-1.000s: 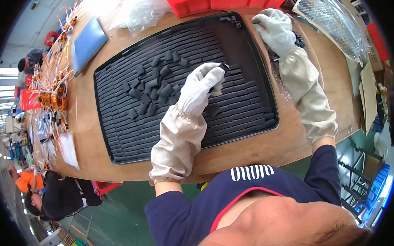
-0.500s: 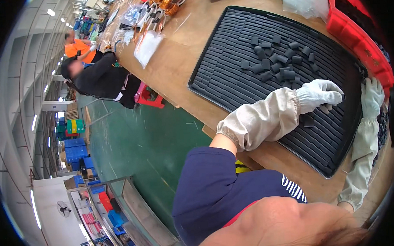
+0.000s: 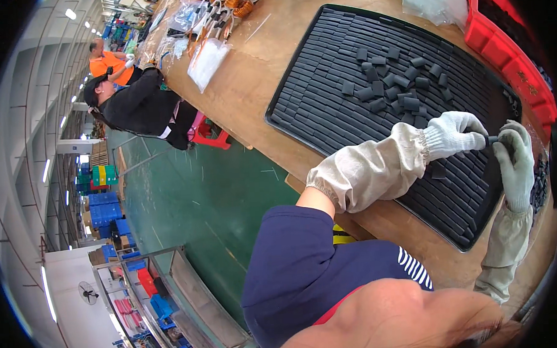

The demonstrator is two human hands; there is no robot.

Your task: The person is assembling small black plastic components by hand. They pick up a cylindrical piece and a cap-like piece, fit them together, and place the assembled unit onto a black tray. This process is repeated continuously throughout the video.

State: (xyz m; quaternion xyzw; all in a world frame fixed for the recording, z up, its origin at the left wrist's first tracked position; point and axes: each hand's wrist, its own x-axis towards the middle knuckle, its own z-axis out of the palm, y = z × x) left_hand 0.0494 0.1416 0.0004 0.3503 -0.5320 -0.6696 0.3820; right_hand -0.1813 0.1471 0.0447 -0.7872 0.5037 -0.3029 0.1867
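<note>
My left hand (image 3: pixel 456 135), in a white knit glove, is over the right part of a black tray (image 3: pixel 371 17). Its fingertips pinch a small black piece (image 3: pixel 491 140), mostly hidden by the gloves. Across from it, my right hand (image 3: pixel 516 162) is gloved too, and its thumb and fingers close on the other end of that piece. Rows of narrow black pieces (image 3: pixel 324 68) line the tray. On top of them lies a loose heap of short, curved black pieces (image 3: pixel 393 84). A single one (image 3: pixel 438 170) rests below my left wrist.
A red bin (image 3: pixel 501 46) with dark contents borders the tray's right side. Clear plastic bags (image 3: pixel 435 4) and a white packet (image 3: pixel 207 65) lie on the wooden table (image 3: pixel 251 89), near copper coils (image 3: pixel 239 3). Two people (image 3: pixel 138 108) work farther along at the left.
My right hand has come away from the red bin's edge, toward me and leftward, and now meets my left hand at the small black piece. The left hand has barely moved.
</note>
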